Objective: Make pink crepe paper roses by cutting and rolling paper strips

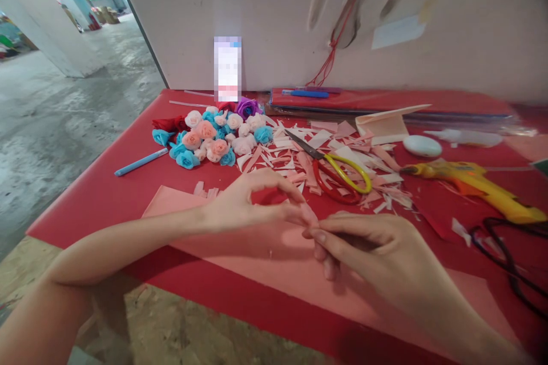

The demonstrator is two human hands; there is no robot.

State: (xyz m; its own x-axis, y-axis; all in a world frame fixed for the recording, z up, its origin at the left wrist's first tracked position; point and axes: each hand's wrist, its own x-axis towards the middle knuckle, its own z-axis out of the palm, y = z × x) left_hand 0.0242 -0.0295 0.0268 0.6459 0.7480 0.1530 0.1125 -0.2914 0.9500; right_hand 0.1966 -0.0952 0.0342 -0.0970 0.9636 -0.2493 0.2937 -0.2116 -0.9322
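Note:
My left hand (265, 202) reaches in with its thumb and fingers bent into a loop, the tips pressed together. Against those tips rests my right hand (372, 245), thumb and forefinger pinched, the other fingers curled under. Something small and pinkish may sit between the fingertips, but I cannot make out what it is. Beneath both hands lies a large sheet of pink paper (248, 256). Beyond them are scissors (327, 162) with one yellow and one red handle, lying partly spread on white and pink paper scraps (312, 140).
Paper roses (208, 137) in several colours are heaped behind my left hand, near a blue pen (141, 162). A yellow glue gun (475, 182), a dark cable (509, 262) and a white oval object (422, 146) lie right. A lit phone (228, 68) leans against the wall.

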